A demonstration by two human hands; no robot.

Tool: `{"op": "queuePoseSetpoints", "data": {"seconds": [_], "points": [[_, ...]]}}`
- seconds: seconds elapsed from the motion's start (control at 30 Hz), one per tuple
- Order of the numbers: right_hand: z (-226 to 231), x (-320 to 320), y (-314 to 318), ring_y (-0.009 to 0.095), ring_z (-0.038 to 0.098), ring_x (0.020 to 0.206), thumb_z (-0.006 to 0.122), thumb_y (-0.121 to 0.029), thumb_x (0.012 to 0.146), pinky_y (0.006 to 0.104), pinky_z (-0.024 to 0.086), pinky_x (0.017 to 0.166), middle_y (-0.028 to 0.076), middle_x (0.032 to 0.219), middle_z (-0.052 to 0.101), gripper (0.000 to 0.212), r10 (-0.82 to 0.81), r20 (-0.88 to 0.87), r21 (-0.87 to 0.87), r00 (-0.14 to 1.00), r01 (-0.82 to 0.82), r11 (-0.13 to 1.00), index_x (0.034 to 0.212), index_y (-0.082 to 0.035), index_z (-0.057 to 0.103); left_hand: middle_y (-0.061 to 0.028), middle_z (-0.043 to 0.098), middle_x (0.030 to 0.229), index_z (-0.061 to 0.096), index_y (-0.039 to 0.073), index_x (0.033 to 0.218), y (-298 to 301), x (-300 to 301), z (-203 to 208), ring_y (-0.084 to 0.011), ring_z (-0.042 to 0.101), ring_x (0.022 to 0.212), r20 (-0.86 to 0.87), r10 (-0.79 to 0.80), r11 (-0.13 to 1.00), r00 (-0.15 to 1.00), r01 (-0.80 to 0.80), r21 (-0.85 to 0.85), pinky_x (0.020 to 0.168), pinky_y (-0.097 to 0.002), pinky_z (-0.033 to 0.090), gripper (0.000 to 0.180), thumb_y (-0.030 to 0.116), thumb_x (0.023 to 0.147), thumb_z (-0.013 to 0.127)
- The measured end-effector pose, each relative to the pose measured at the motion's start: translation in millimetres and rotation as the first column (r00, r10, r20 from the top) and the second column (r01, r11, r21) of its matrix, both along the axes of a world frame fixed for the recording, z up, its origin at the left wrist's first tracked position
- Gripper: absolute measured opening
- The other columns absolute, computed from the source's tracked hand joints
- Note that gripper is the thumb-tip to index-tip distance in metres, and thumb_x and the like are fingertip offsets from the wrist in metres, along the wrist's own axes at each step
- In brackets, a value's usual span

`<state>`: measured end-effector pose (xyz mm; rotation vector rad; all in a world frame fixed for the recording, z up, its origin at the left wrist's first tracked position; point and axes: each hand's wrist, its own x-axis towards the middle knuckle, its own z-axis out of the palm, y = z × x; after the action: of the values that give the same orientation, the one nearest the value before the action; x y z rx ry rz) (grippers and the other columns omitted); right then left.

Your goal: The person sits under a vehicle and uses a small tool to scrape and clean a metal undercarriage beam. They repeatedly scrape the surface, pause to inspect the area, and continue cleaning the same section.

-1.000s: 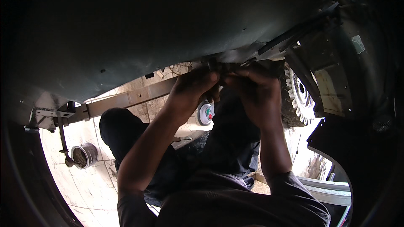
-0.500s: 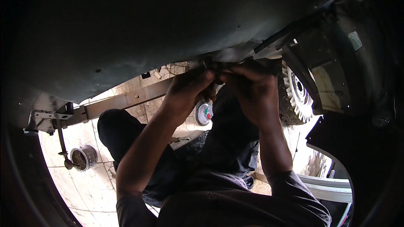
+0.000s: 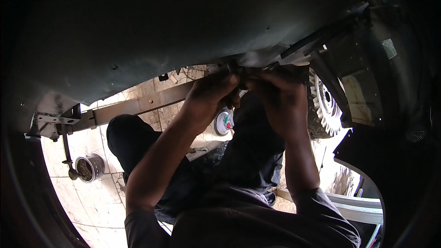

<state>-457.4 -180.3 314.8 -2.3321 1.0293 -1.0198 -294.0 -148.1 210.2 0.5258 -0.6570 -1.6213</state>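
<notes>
My left hand point(image 3: 212, 95) is raised to the lower edge of a large dark metal panel point(image 3: 161, 36), its fingers curled and thumb up. Close beside it, my right hand point(image 3: 281, 93) is bent inward at the same edge, fingers closed. Both meet around a small dark part point(image 3: 233, 66) beneath the panel. Shadow hides what the fingertips grip, so I cannot make out its kind. Just below my left fingers, farther down, a round white can point(image 3: 223, 122) with red and green marks shows.
A long metal bar point(image 3: 147, 103) crosses behind my left hand to a bracket point(image 3: 55, 118). An open tin point(image 3: 90, 167) is on the tiled floor point(image 3: 87, 206) at left. A toothed-tread wheel point(image 3: 327, 98) stands right of my right hand. A pale curved rail point(image 3: 356, 205) lies lower right.
The view has shifted slightly, so the panel and my hands sit a little farther right. Both hands keep nearly the same closed pose at the panel's edge.
</notes>
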Motion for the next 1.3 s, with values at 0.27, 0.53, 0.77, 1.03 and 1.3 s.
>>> {"op": "queuePoseSetpoints", "data": {"seconds": [0.27,0.53,0.77,1.03,1.3], "points": [[-7.9,-1.2,-0.4,0.022,0.072,0.072,0.08,-0.001,0.084,0.0336,0.054,0.064,0.013,0.084,0.073,0.017,-0.005,0.053,-0.022,0.999,0.006,1.0,0.1,-0.004,0.08,-0.0064,0.068,0.087,0.066,0.0,0.115,1.0,-4.5,2.4,-0.0148,0.066,0.076,-0.048,0.0,1.0,0.999,0.001,0.012,0.071,-0.0308,0.053,0.04,0.037,0.101,0.068],[-11.5,-0.3,-3.4,0.024,0.075,0.077,0.079,0.002,0.084,0.0316,0.056,0.068,0.014,0.088,0.074,0.018,-0.01,0.082,0.026,0.997,0.008,1.0,0.101,-0.004,0.079,-0.007,0.066,0.083,0.068,0.0,0.107,-1.2,1.8,0.8,-0.0182,0.062,0.08,-0.088,-0.033,0.999,0.996,0.033,-0.001,0.076,-0.0358,0.048,0.033,0.033,0.104,0.064],[-6.9,-2.8,0.9,0.022,0.075,0.08,0.078,-0.001,0.085,0.0323,0.056,0.071,0.014,0.088,0.075,0.019,-0.015,-0.019,-0.019,1.0,0.014,1.0,0.103,-0.005,0.08,-0.0059,0.066,0.084,0.069,0.001,0.108,1.6,0.2,1.8,-0.017,0.063,0.08,-0.089,-0.048,0.999,0.995,0.047,-0.014,0.076,-0.0352,0.05,0.035,0.035,0.104,0.065],[-2.5,-1.0,8.4,0.023,0.073,0.076,0.078,0.0,0.084,0.0322,0.054,0.069,0.012,0.089,0.075,0.021,-0.03,-0.042,-0.069,0.999,0.027,0.997,0.104,-0.005,0.08,-0.0042,0.066,0.084,0.065,0.003,0.109,0.5,-3.8,8.6,-0.0111,0.064,0.072,-0.05,0.034,0.999,0.998,-0.035,-0.017,0.069,-0.0277,0.053,0.032,0.034,0.103,0.066],[-8.9,1.3,8.3,0.024,0.072,0.075,0.078,0.0,0.085,0.0338,0.053,0.068,0.012,0.085,0.074,0.019,-0.026,0.036,-0.063,0.999,0.028,0.998,0.103,-0.007,0.08,-0.0083,0.072,0.097,0.069,-0.001,0.115,0.5,-1.1,1.3,-0.0146,0.066,0.084,-0.135,-0.043,0.999,0.99,0.039,-0.029,0.075,-0.0318,0.05,0.036,0.033,0.103,0.067]]}}
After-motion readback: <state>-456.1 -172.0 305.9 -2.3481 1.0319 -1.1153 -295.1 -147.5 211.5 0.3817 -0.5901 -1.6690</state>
